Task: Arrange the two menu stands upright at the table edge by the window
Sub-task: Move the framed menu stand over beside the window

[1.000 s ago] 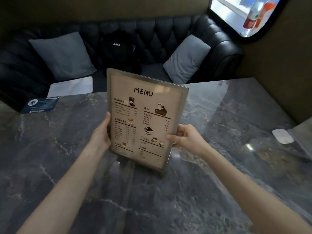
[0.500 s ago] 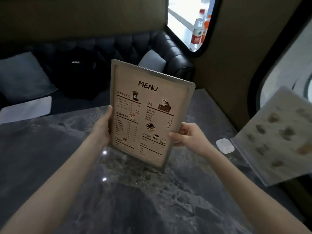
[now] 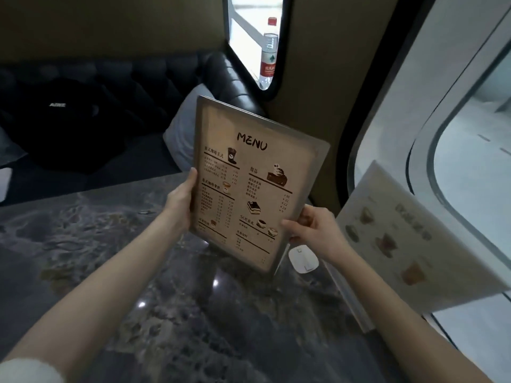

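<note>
I hold a clear menu stand (image 3: 257, 178) with a beige sheet headed "MENU" above the dark marble table (image 3: 166, 299), tilted to the right. My left hand (image 3: 181, 200) grips its left edge and my right hand (image 3: 315, 230) grips its lower right edge. A second menu stand (image 3: 414, 239) with pale drink pictures stands upright at the table's right edge beside the large window (image 3: 470, 134), its base strip running along the edge.
A small white oval device (image 3: 302, 259) lies on the table below my right hand. A black tufted sofa (image 3: 166, 78) with a grey cushion (image 3: 181, 131) and a black bag (image 3: 66, 120) sits behind the table. A water bottle (image 3: 268, 51) stands in a far window opening.
My view has swung right toward the window, and both hands have carried the menu stand rightward with it. The second stand has come into view at the right.
</note>
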A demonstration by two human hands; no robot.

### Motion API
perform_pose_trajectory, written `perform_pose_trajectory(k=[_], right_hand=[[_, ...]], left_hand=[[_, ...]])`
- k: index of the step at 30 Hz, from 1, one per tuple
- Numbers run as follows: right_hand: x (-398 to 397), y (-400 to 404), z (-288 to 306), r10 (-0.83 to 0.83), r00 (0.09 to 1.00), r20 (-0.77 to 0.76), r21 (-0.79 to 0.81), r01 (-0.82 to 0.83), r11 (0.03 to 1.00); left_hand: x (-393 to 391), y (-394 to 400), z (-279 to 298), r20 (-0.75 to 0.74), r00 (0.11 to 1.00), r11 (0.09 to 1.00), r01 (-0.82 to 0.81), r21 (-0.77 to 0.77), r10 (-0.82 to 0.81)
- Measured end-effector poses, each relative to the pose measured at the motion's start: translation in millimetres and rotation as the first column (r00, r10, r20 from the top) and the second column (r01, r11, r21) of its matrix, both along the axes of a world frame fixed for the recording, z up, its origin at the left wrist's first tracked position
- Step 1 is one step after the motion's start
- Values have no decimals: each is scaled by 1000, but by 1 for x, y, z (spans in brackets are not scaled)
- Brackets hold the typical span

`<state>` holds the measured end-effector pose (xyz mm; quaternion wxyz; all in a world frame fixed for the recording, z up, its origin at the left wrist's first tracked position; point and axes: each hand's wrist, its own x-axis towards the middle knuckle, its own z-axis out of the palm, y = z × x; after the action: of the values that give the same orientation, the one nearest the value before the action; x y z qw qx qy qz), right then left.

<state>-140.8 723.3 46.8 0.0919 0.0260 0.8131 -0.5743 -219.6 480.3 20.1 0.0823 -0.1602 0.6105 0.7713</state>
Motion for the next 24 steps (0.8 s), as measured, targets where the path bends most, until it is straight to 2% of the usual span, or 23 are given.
perform_pose_trajectory(k=[6,18,21,24], right_hand=[[-25,32,-13,-75,997,0,26,75,997],[-48,37,-60,-315,949,24,-88,316,945],[-53,39,-70,-342,938,61,-134,347,928],[-53,41,-75,-340,940,27,-99,341,935]], left_hand=[[-43,38,-14,-4,998,997,68,-35,-68],[-131,84,-49,23,990,985,144,-96,-142],[-144,90,-60,6,982,974,190,-127,-191],[-150,99,-67,-16,974,964,221,-145,-226]])
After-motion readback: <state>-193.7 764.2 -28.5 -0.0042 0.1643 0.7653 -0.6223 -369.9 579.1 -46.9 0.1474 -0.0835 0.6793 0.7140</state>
